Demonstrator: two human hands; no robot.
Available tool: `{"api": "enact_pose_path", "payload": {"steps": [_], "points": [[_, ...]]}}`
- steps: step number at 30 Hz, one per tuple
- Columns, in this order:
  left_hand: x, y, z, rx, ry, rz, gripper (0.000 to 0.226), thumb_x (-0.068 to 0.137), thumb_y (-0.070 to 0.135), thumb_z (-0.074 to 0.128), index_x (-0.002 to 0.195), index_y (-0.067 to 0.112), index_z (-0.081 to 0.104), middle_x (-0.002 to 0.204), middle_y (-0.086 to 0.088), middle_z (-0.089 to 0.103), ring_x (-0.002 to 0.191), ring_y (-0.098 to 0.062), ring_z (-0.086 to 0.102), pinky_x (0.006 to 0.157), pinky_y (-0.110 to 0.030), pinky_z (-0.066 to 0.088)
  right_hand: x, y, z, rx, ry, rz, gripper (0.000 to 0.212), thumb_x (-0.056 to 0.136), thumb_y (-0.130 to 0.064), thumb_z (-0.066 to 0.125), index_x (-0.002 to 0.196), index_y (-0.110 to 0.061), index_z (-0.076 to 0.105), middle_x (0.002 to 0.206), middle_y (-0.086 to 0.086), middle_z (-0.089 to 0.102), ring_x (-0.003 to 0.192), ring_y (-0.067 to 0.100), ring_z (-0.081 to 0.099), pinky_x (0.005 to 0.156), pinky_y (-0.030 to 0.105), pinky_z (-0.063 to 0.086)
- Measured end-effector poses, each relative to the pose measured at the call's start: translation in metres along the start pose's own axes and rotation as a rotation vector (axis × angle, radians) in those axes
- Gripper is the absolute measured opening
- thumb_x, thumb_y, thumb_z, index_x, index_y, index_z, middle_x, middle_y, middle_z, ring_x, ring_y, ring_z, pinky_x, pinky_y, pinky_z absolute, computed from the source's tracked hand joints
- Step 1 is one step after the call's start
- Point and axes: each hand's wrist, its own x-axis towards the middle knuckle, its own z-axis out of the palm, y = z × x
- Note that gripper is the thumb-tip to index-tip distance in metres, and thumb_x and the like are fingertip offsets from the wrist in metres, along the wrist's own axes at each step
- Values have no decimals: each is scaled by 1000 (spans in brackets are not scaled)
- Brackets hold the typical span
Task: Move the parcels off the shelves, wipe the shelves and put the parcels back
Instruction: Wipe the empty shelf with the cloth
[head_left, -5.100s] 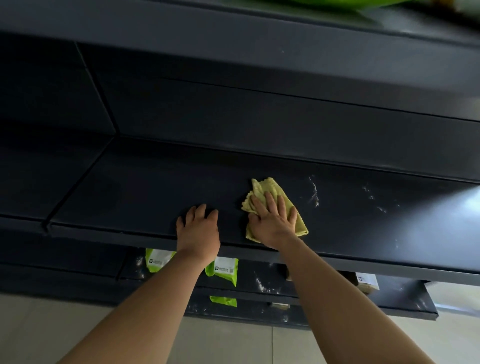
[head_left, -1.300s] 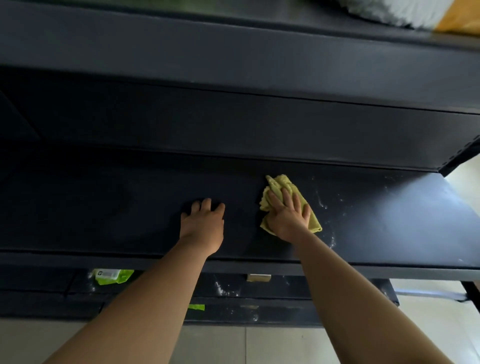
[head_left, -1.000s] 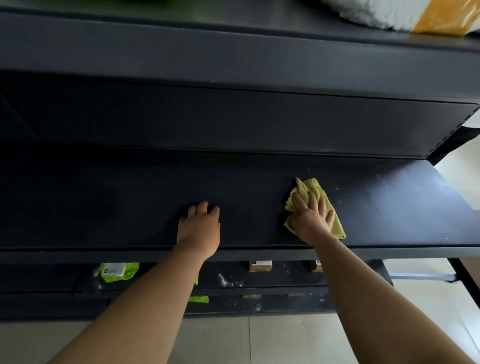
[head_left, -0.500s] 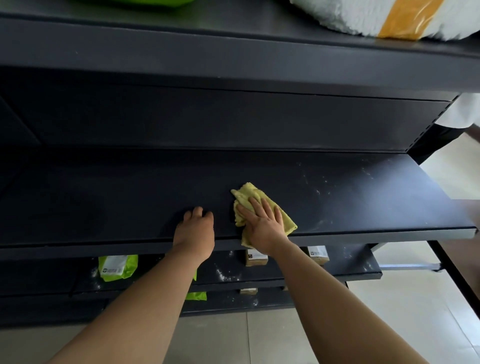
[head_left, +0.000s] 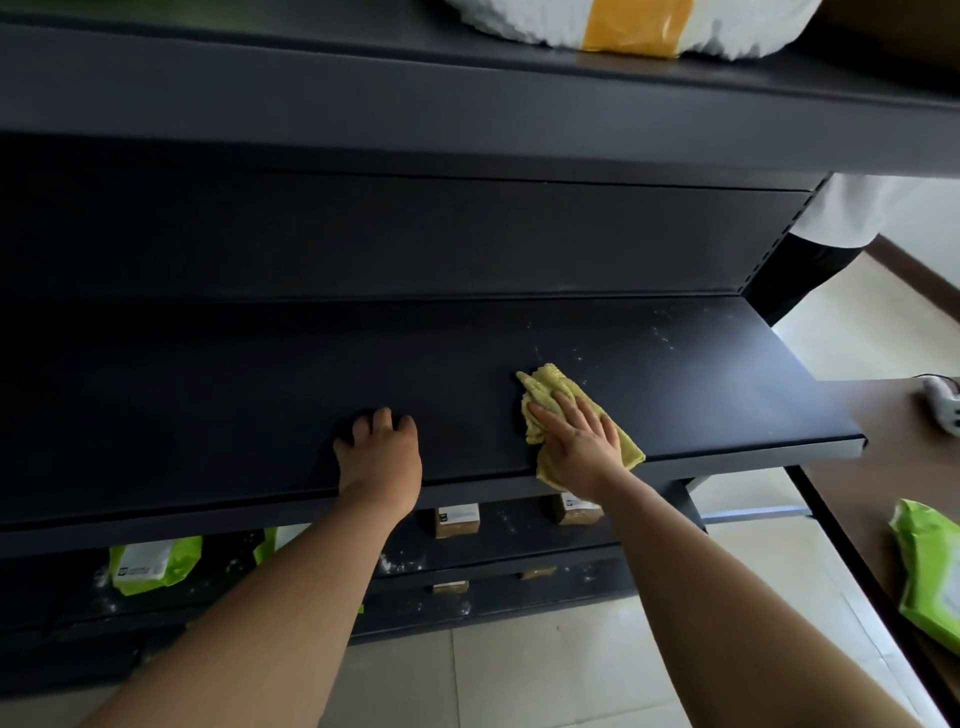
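A dark metal shelf runs across the view with no parcels on it and pale dust specks towards its right end. My right hand presses flat on a yellow-green cloth lying on the shelf near its front edge. My left hand rests on the shelf's front edge, fingers curled down on the surface, holding nothing. Green parcels and small brown boxes sit on the lower shelves. A white wrapped parcel with yellow tape lies on the shelf above.
A brown table stands at the right with a green parcel and a white device on it. Another person in white and black stands behind the shelf's right end. Pale tiled floor lies below.
My right hand slid the cloth right, then back left beside my left hand, and now right again. My view has shifted right, bringing in the table. My left hand stays put.
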Motion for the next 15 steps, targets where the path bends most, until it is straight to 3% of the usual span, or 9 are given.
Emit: {"api": "enact_pose_path", "payload": {"steps": [5,10,15], "points": [[17,33,2,-21,-10,-20,50,99,23,42,146,22,27,149,-9,22,135,-33,24,109,-54,28,19,32,-20,13,-65,-5,50,101,-33,30,145,-54,18,160,-14,-3,147,16,-10,118,47,-6],[36,55,3,-23,9,-83,51,99,27,42,147,24,28,151,-10,20,136,-35,23,111,-53,27,42,37,-27,7,-74,-142,53,99,-28,34,142,-56,23,160,-14,0,147,17,-11,116,50,-8],[54,68,5,-3,38,-130,47,100,34,35,146,30,27,150,-6,23,133,-31,28,105,-51,35,80,28,-33,-41,-102,-243,54,99,-29,29,143,-57,17,160,-14,-3,147,19,-12,116,52,-9]]}}
